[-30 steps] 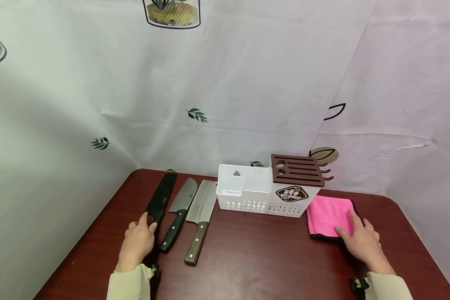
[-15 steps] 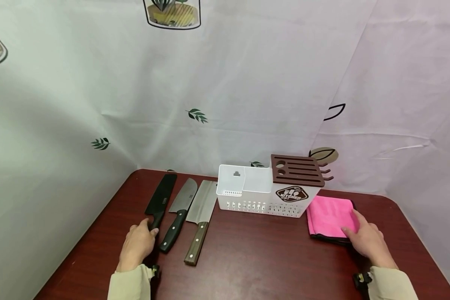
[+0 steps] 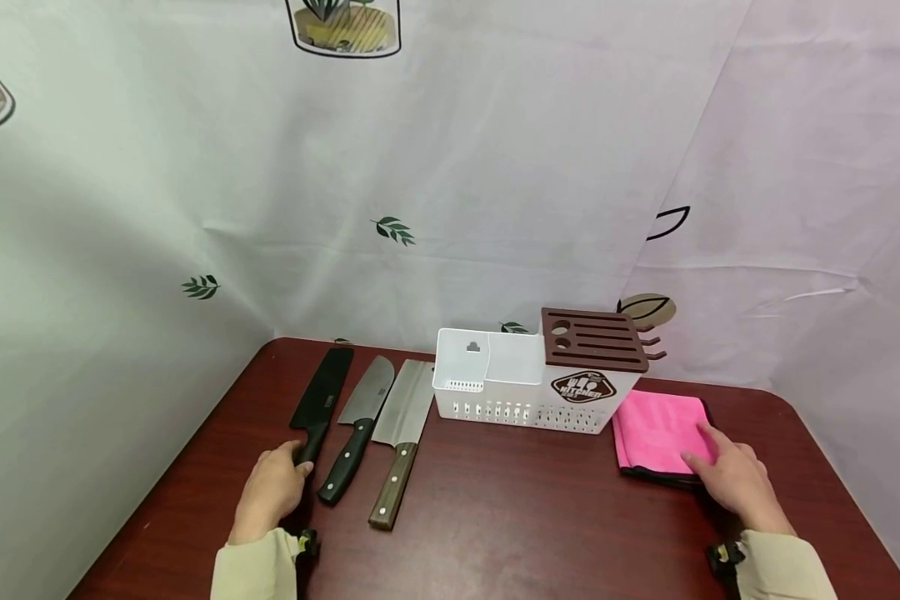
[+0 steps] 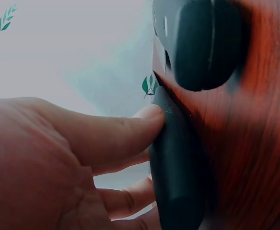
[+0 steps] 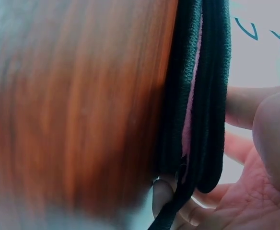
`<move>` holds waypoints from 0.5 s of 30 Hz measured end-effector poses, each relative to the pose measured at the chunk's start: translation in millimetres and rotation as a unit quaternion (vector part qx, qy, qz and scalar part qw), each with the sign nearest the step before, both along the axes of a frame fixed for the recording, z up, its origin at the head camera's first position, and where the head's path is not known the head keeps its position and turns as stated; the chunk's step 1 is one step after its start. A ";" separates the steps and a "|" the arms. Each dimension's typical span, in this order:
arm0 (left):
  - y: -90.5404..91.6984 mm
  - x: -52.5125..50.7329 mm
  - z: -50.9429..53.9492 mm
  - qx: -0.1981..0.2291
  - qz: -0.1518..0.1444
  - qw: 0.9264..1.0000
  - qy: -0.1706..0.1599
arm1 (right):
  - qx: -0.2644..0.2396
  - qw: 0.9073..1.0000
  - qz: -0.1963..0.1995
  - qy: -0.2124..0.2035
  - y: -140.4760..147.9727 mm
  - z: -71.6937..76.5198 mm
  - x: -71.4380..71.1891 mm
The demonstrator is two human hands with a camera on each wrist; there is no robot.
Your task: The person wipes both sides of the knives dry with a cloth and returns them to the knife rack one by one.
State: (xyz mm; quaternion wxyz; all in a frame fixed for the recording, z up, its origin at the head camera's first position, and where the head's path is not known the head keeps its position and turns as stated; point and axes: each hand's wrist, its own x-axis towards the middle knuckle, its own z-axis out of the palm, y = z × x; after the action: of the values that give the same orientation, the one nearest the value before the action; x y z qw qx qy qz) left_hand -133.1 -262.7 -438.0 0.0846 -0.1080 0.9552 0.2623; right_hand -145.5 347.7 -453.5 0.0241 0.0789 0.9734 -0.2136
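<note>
My left hand [image 3: 272,490] grips the dark handle of a black-bladed kitchen knife [image 3: 324,385] lying at the table's left; in the left wrist view the thumb [image 4: 125,136] presses one side of the handle [image 4: 178,163]. Beside it lie a chef's knife [image 3: 360,417] with a black handle and a cleaver [image 3: 407,417] with a wooden handle. At the right, my right hand [image 3: 738,483] holds the right edge of a folded pink cloth [image 3: 656,429], with thumb and forefinger on top. In the right wrist view, a fingertip [image 5: 163,195] shows past the dark trim [image 5: 212,96].
A white perforated kitchen rack [image 3: 495,408] with a brown slotted top [image 3: 596,342] and side hooks [image 3: 654,342] stands at the back, left of the cloth. The reddish-brown table [image 3: 525,517] ends against a white printed curtain [image 3: 457,167].
My right hand has slid slightly right, toward the cloth's edge. The left hand has shifted a little back along the knife handle, toward the body. Knives and rack stay put.
</note>
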 end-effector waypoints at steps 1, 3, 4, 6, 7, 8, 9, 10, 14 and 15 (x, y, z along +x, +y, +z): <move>0.0 -0.2 0.4 0.002 0.000 1.000 -0.003 | -0.002 1.000 0.000 0.005 0.6 -0.4 0.0; -0.4 -0.2 1.3 0.004 -0.002 1.000 -0.006 | -0.006 1.000 -0.002 0.016 1.6 -1.2 -0.1; -0.3 -0.4 1.6 0.006 -0.001 1.000 -0.009 | -0.008 1.000 -0.005 0.017 2.0 -1.6 0.0; -0.5 -0.6 1.9 0.012 0.000 1.000 -0.014 | -0.018 1.000 -0.016 0.011 2.4 -1.4 0.3; -0.7 -0.9 2.1 0.016 0.001 1.000 -0.015 | -0.022 1.000 -0.021 0.007 2.4 -1.0 0.3; -0.6 -1.2 2.1 0.019 0.001 1.000 -0.014 | -0.026 0.999 -0.027 0.002 1.8 -0.3 0.5; -0.6 -1.4 2.2 0.023 0.002 1.000 -0.013 | -0.030 0.999 -0.033 -0.004 1.2 0.5 0.5; -0.7 -1.4 2.2 0.032 0.003 0.999 -0.011 | -0.034 0.999 -0.037 -0.009 1.0 0.8 0.9; -1.9 -0.9 2.5 0.086 0.007 0.996 -0.009 | -0.057 0.997 -0.051 -0.017 -1.4 3.5 1.2; -2.3 -0.7 2.6 0.101 0.008 0.995 -0.009 | -0.062 0.996 -0.057 -0.017 -2.2 4.1 1.3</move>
State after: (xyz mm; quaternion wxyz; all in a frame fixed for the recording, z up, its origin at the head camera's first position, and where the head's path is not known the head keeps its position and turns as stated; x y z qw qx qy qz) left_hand -133.8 -265.1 -435.4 0.1018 -0.1086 0.9220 0.3575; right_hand -144.2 345.5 -449.4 0.0335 0.1359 0.9516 -0.2736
